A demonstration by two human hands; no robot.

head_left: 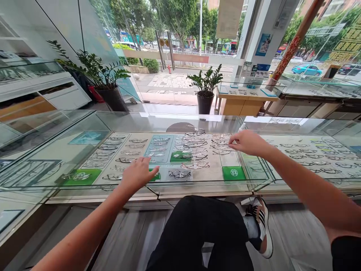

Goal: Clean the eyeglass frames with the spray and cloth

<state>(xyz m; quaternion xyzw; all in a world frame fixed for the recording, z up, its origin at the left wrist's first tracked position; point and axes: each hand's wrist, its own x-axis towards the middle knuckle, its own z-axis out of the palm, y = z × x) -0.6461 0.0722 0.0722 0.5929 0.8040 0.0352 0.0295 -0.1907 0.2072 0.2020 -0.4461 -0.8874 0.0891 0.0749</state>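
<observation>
My left hand (138, 173) is over the front part of a glass display case (208, 184), thumb apart and fingers stretched forward, holding nothing visible. Whether it touches the glass I cannot tell. Farther right, my right hand (248, 143) hovers above the case with thumb and fingertips pinched together; anything between them is too small to make out. A small white object (242, 127) shows just behind its knuckles. Below both hands, rows of eyeglasses (194, 144) lie in the case. Another dark-framed pair of eyeglasses (179, 174) sits near the front, between the hands.
Green cards (234, 172) and a light-blue tray (159, 148) lie among the frames. More glass cases extend left and right. Potted plants (205, 98) stand beyond, before a large window. My knees (200, 226) are close under the front edge.
</observation>
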